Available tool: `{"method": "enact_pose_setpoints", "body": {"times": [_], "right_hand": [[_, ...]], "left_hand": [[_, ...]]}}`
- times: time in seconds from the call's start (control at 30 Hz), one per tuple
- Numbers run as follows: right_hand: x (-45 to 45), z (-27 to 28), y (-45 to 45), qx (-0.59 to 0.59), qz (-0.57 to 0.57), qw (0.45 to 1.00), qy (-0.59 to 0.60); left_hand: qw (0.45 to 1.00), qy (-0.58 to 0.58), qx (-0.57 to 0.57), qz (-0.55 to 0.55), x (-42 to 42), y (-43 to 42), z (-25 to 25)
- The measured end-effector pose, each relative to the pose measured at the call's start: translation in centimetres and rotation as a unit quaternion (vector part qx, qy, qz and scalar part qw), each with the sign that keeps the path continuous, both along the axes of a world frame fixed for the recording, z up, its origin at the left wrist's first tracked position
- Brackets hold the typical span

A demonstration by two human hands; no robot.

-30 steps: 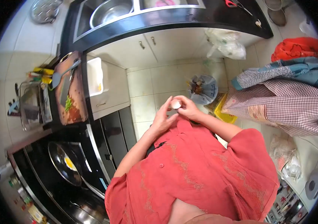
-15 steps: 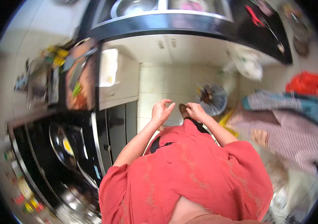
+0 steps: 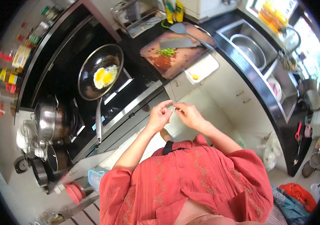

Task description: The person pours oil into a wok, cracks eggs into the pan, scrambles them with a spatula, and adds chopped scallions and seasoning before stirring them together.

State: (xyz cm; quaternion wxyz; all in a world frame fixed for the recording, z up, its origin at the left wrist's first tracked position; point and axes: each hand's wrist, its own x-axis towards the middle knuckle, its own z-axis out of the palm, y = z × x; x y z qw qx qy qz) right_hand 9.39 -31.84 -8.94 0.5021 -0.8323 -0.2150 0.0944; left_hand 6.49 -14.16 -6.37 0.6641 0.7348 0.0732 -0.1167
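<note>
My left hand (image 3: 160, 116) and my right hand (image 3: 190, 115) are held in front of my waist, their fingertips close together. The left index finger stretches toward the right hand, with the other fingers loosely bent. On the right hand the fingers are bent but somewhat apart. I see nothing held in either hand. Nearest on the left is a frying pan (image 3: 88, 82) on the black stove, its metal handle (image 3: 98, 123) reaching over the front edge. Two eggs (image 3: 104, 77) with yellow yolks lie in the pan.
A cutting board (image 3: 152, 56) bears chopped greens (image 3: 166, 51), a cleaver (image 3: 178, 43) and a grey spatula (image 3: 192, 34). A white tray (image 3: 208, 66) sits by the counter edge. A steel pot (image 3: 46, 118) stands on the stove; a metal basin (image 3: 248, 48) is in the sink.
My view has turned left toward the stove, so the pan and cutting board now lie ahead of me. My hands have come closer together.
</note>
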Motion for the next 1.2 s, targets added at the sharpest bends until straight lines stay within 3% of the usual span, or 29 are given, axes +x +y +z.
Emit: {"method": "enact_pose_setpoints", "body": {"times": [0.07,0.13,0.2,0.27,0.33,0.4,0.43,0.5,0.6,0.67,0.8,0.87,1.03,1.1,1.13,1.2], "right_hand": [[0.8,1.6,4.1,0.042,0.014,0.997,-0.056],[2.0,3.3,7.0,0.02,0.034,0.997,-0.069],[4.2,3.9,8.5,-0.001,0.047,0.996,-0.081],[7.5,3.0,8.5,-0.02,-0.007,0.98,-0.199],[11.7,2.1,6.9,-0.036,-0.079,0.982,-0.168],[16.1,1.5,4.2,-0.128,-0.155,0.969,-0.143],[18.8,0.0,2.4,-0.134,-0.184,0.956,-0.186],[22.5,1.2,-0.1,-0.231,-0.232,0.916,-0.231],[27.7,0.3,-3.8,-0.402,-0.27,0.85,-0.205],[29.8,-0.6,-5.4,-0.464,-0.269,0.821,-0.195],[32.5,-1.9,-7.4,-0.498,-0.214,0.832,-0.114],[34.5,-3.8,-9.2,-0.459,-0.202,0.857,-0.118],[36.3,-3.2,-10.8,-0.395,-0.131,0.892,-0.174],[36.5,-1.5,-10.8,-0.29,-0.075,0.948,-0.106],[36.6,-1.4,-10.9,-0.288,-0.076,0.948,-0.109],[36.2,-1.0,-11.3,-0.161,-0.101,0.976,-0.106]], "left_hand": [[1.0,-0.021,0.004,0.001,0.8,3.0,-0.1],[0.99,-0.119,-0.062,0.035,1.1,5.4,-0.3],[0.985,-0.146,-0.082,0.045,1.5,7.7,-0.8],[0.99,-0.118,-0.053,0.054,1.9,9.3,0.8],[0.99,-0.126,-0.044,0.049,2.2,10.5,2.2],[0.988,-0.142,-0.03,0.049,2.8,11.3,2.8],[0.988,-0.143,-0.032,0.052,3.2,11.6,2.4],[0.989,-0.121,-0.059,0.066,4.1,11.8,1.0],[0.99,-0.086,-0.091,0.072,5.1,11.4,0.5],[0.994,-0.082,-0.045,0.057,5.8,11.4,1.5],[0.99,-0.092,-0.034,0.101,7.4,10.7,0.9],[0.984,-0.095,-0.081,0.131,8.5,9.8,0.5],[0.99,-0.053,-0.062,0.115,10.4,8.3,0.6],[0.993,-0.039,-0.047,0.099,10.7,7.7,1.3],[0.993,-0.041,-0.045,0.099,10.7,7.7,1.8],[0.996,-0.038,0.015,0.075,10.4,8.0,3.3]]}}
